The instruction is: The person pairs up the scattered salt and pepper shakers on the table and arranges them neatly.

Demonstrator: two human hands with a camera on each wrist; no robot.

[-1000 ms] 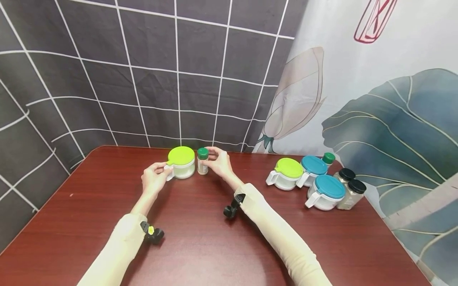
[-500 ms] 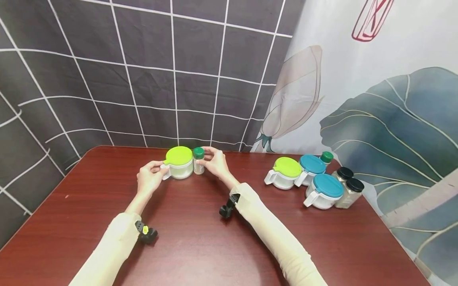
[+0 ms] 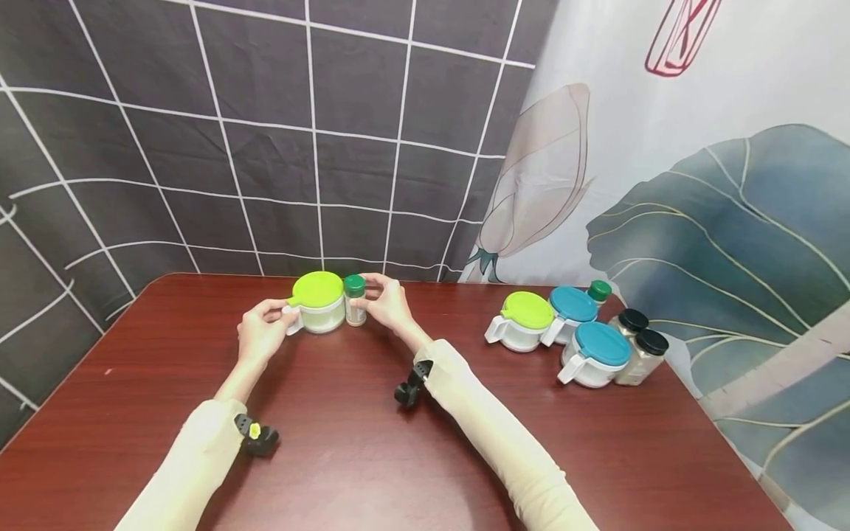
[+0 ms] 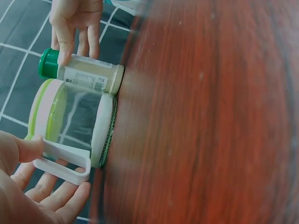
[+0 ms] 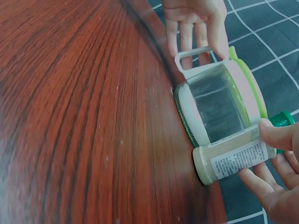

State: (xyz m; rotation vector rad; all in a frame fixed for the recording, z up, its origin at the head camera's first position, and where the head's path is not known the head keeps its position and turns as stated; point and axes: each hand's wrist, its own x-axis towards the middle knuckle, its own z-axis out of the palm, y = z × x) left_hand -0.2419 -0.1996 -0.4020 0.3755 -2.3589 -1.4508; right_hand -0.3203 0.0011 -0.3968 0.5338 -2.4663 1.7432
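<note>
At the back of the table stands a clear seasoning jar [image 3: 323,318] with a lime-green lid and a white handle. My left hand [image 3: 260,330] has the handle [image 4: 63,163] between thumb and fingers. Right beside the jar is an upright spice bottle [image 3: 356,313] with a dark green cap, tan contents and a printed label. My right hand [image 3: 390,304] grips this bottle, thumb on the near side and fingers behind. In the right wrist view the bottle's side lies against the jar's wall.
On the right of the table is a group: another lime-lidded jar [image 3: 522,323], two blue-lidded jars [image 3: 594,355], a green-capped bottle [image 3: 599,290] and two black-capped bottles [image 3: 640,358]. A dark tile-patterned curtain [image 3: 265,147] hangs behind the table's back edge.
My right hand has brought the spice bottle leftward, closing the small gap to the jar. The left hand keeps its hold on the handle. The whole head view has shifted slightly.
</note>
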